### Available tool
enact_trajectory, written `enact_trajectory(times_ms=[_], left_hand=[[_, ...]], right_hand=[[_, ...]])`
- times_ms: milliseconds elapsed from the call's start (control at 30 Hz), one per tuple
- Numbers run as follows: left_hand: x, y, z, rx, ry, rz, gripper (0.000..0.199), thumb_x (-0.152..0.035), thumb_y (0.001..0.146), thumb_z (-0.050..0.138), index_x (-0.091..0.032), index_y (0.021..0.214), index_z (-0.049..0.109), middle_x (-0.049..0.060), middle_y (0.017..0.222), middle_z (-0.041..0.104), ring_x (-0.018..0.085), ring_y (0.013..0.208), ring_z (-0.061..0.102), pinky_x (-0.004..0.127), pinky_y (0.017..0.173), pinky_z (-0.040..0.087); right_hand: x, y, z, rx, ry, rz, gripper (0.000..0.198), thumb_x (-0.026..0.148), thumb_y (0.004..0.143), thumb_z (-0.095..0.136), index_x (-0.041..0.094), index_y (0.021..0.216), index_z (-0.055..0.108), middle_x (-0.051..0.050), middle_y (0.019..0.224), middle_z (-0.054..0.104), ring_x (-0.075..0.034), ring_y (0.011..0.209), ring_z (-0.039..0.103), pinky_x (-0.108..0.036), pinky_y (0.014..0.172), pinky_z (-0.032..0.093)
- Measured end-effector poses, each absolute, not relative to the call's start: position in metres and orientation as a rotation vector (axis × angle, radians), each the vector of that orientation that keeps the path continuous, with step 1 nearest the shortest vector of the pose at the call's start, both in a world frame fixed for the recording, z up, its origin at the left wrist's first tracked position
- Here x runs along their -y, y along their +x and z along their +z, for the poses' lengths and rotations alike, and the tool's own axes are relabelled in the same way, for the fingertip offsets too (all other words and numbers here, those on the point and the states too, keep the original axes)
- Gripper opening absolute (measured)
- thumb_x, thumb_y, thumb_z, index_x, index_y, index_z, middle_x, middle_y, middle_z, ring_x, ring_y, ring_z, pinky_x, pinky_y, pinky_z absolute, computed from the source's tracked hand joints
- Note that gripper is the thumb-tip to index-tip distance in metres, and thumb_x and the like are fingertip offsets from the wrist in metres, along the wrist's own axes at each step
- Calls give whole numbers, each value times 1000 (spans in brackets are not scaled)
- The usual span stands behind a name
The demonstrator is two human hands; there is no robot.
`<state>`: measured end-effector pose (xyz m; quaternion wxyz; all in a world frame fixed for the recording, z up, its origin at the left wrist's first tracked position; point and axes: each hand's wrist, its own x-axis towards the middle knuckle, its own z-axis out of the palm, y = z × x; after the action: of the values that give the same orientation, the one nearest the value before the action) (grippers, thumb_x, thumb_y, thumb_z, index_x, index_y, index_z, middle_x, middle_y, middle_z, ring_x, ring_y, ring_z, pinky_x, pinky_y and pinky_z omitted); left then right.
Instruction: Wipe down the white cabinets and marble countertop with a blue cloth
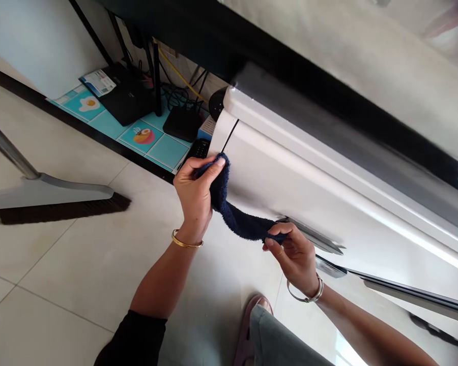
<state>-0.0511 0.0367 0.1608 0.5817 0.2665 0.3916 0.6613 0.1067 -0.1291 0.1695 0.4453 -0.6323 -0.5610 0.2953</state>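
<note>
A dark blue fluffy cloth [246, 223] hangs in a slack curve between my two hands. My left hand [198, 190] pinches its upper end between thumb and fingers, close to the corner of a white cabinet [282, 188]. Lower and to the right, my right hand [295, 251] grips the other end, near a grey drawer handle [316, 236] on the cabinet front. Both hands are closed on the cloth. A gold bracelet [187, 245] is on the left wrist and a silver bangle [309, 295] on the right.
A broom [57, 195] stands on the tiled floor at left. On a low shelf with a blue patterned cover [168, 152] sit a black router [132, 99], a black box [183, 122], cables and a remote [200, 148]. A black-edged top [328, 112] overhangs the cabinet. My slippered foot [248, 325] is below.
</note>
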Motion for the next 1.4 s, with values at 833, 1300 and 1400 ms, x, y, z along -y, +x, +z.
enact_trajectory(times_ms=[833,1300,1400], left_hand=[[-31,-45,181,-912,419,1467,30,-34,66,92,-19,77,69,-2,86,72,11,81,67,24,79,53],[-30,-42,189,-895,490,1546,30,-34,67,90,-20,77,67,-2,90,72,12,86,67,25,81,52],[-29,-41,187,-890,451,1509,30,-35,67,90,-20,77,67,-3,86,70,11,82,66,24,78,52]], right_hand=[[140,100,185,1489,-1564,637,5,25,96,66,25,98,61,-1,82,67,-13,62,64,-27,56,55],[147,100,189,1529,-1561,620,6,23,96,65,25,100,61,-2,83,67,-14,63,65,-28,57,57],[147,98,190,1554,-1563,606,8,21,95,66,25,100,62,-1,84,68,-13,64,65,-27,58,57]])
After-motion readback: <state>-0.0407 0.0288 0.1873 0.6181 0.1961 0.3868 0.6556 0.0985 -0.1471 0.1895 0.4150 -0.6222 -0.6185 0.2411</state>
